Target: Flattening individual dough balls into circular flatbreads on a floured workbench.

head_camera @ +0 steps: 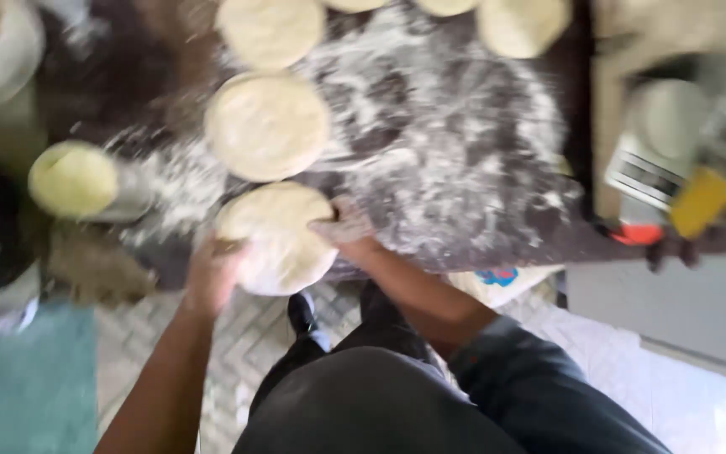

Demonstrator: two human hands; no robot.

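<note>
A flat round of pale dough (279, 240) lies at the near edge of a dark, flour-dusted worktop (455, 168). My left hand (212, 273) grips its lower left rim. My right hand (344, 229) presses on its right edge with fingers together. Another flattened dough round (266, 126) lies just beyond it, and several more rounds (270, 29) line the far side of the worktop. The picture is blurred by motion.
A yellowish-topped cylinder (77, 181) lies on its side at the left. A pale container (6, 50) stands at the far left. A kitchen scale (653, 160) and a yellow item (701, 202) sit at the right. Tiled floor (237, 336) and my dark trousers show below.
</note>
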